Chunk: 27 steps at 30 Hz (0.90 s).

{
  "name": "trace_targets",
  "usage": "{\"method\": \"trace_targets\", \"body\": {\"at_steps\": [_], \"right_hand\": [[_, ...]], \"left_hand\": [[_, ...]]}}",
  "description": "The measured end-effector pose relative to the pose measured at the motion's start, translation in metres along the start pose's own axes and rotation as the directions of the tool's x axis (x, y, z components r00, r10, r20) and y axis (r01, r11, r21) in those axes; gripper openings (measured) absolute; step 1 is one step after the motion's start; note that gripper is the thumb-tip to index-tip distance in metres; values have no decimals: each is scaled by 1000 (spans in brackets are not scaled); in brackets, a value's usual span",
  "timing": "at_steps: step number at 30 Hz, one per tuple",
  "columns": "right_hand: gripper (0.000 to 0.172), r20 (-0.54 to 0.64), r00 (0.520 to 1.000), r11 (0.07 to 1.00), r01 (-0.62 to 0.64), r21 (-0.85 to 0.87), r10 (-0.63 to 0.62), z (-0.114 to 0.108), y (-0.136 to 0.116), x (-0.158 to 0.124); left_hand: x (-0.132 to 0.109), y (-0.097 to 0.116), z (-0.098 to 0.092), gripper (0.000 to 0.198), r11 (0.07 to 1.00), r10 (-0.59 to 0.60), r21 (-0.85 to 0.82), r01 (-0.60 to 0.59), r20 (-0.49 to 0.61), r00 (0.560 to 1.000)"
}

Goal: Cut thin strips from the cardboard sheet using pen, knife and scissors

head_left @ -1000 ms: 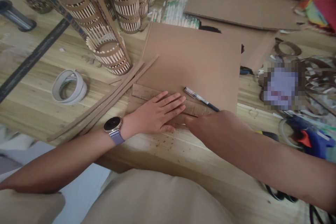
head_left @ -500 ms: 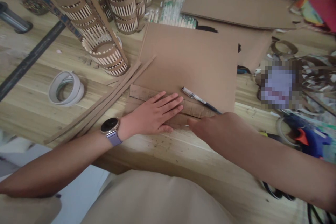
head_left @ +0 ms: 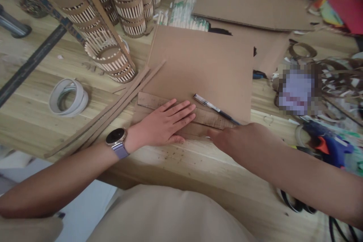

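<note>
My left hand [head_left: 167,123] lies flat, fingers spread, on a narrow cardboard strip [head_left: 149,101] that rests on the near part of a large cardboard sheet [head_left: 204,60]. At the right end of the strip my right hand [head_left: 231,138] is closed, low against the sheet's near edge. Its fingertips are mostly hidden, and I cannot make out what they hold. A pen [head_left: 208,104] lies slanted on the sheet between the hands, its dark end reaching my right hand.
Thin cardboard strips [head_left: 113,111] and a tape roll [head_left: 68,97] lie left. Stick-and-cardboard cylinders [head_left: 129,7] and a cardboard frame [head_left: 110,26] stand behind. Rightward are a blue glue gun [head_left: 334,147], tangled cardboard strips [head_left: 337,83] and a blurred-out object [head_left: 296,90].
My right hand has slid slightly right along the strip's near edge. My left hand keeps its place on the strip. The whole view has shifted a little.
</note>
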State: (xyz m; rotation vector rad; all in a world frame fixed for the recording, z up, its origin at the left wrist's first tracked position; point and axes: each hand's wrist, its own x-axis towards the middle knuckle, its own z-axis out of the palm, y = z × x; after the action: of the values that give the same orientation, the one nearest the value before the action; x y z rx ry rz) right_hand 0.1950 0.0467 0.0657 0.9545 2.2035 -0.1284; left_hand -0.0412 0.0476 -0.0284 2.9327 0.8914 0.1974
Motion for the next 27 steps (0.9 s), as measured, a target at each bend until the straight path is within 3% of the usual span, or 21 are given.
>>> {"method": "trace_targets", "body": {"at_steps": [6,19,27], "right_hand": [[44,-7,999,999,34,-35,-34,1,5,-4],[50,84,996,1000,-8,1,8,3,10,-9],[59,69,997,999,-19,-36,22,8,15,-17]], "left_hand": [[1,1,-2,75,999,-7,37,6,34,999],[0,0,-1,74,996,-1,85,-2,33,999],[0,0,-1,74,995,1,98,-3,26,1000]]}}
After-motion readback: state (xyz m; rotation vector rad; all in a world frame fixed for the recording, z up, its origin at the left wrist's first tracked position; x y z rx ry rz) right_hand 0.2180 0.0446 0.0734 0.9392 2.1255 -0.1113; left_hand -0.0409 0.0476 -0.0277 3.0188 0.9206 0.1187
